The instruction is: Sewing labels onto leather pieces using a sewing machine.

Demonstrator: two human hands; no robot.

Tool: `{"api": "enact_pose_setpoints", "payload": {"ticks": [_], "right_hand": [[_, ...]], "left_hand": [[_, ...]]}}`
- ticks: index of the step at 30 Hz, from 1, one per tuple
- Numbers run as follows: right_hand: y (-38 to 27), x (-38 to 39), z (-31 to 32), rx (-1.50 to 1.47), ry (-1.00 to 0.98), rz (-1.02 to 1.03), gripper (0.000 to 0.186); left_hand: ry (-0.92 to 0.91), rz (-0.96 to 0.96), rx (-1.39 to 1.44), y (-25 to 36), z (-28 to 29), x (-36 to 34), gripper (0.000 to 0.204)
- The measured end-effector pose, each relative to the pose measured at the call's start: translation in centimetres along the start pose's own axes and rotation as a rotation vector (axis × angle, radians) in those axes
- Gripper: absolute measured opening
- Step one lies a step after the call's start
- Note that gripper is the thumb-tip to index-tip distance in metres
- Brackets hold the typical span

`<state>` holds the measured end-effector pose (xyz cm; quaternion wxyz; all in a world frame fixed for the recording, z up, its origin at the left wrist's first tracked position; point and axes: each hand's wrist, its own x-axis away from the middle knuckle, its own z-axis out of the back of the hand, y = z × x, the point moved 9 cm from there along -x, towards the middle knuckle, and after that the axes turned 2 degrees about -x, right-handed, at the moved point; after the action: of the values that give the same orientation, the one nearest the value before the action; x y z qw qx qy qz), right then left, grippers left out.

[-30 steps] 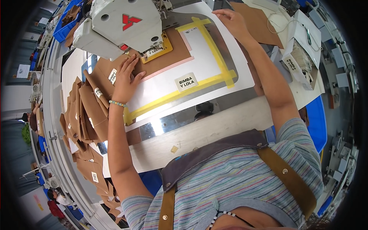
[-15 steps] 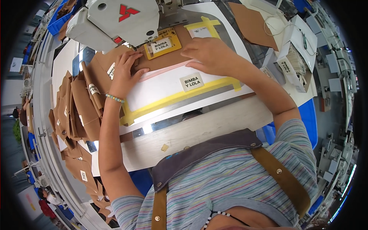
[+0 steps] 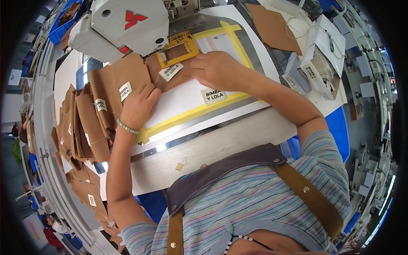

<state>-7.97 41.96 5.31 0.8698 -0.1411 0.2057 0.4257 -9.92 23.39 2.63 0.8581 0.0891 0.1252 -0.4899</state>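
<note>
A brown fabric piece (image 3: pixel 180 80) with a white printed label (image 3: pixel 171 72) lies partly beneath a yellow rectangular clamp frame (image 3: pixel 196 49) of the sewing machine (image 3: pixel 127 32). My right hand (image 3: pixel 214 71) has its fingers bent onto the right edge of this piece. At its left edge my left hand (image 3: pixel 139 106) is closed, with fingertips at the brown material; the thumb is partly hidden. Below the piece lies a white sheet edged with yellow tape (image 3: pixel 187 111), bearing a second label (image 3: pixel 213 96).
Brown pieces with labels (image 3: pixel 91 121) are heaped at left. At right stand an open white box of labels (image 3: pixel 321 72) and a flat brown piece (image 3: pixel 274 27). The pale table edge (image 3: pixel 221 142) runs before me, a blue bin (image 3: pixel 338 131) beside it.
The brown piece has come toward me, so its label now lies outside the frame's window. My left hand has drawn back with it and its fingers have curled; my right hand has shifted slightly left.
</note>
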Motion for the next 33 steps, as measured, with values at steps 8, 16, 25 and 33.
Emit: {"api": "enact_pose_setpoints", "payload": {"ticks": [8, 16, 25, 33], "right_hand": [[4.0, 1.9, 3.5, 0.156, 0.017, -0.205, 0.01], [15.1, 11.0, 8.2, 0.563, -0.219, -0.74, 0.02], [17.9, 13.4, 9.1, 0.322, 0.009, -0.889, 0.017], [6.8, 5.9, 2.0, 0.287, -0.058, -0.165, 0.011]], "left_hand": [[-0.043, 0.338, -0.307, -8.9, 2.2, 8.4, 0.013], [-0.061, 0.479, -0.44, -13.4, 2.1, 10.3, 0.022], [-0.142, 0.712, -0.812, -16.6, 1.8, 11.5, 0.03], [0.264, 0.22, -0.222, 3.1, 4.2, -2.7, 0.028]]}}
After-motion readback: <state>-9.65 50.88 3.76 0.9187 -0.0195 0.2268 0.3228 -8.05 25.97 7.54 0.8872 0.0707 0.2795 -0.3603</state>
